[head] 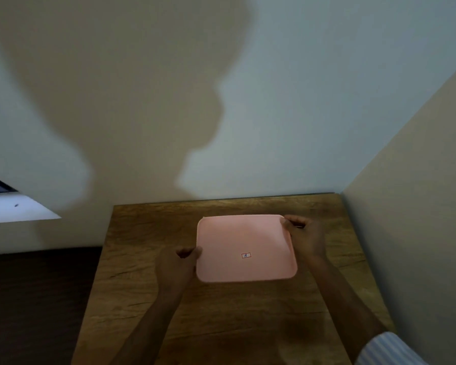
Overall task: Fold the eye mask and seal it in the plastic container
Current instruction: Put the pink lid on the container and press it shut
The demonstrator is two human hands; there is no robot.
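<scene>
A pink square lid (245, 246) with a small red-framed label covers the plastic container on the wooden table (148, 285). The container body below the lid is hidden. My left hand (179, 264) grips the lid's left edge with thumb on top. Fingers of my right hand (304, 238) curl over the far right corner and hold the right edge. The eye mask is not visible.
The table stands in a corner, with a wall behind it and another wall (411, 206) close on the right. A white window sill (16, 209) lies at the far left, and dark floor (37, 299) is left of the table.
</scene>
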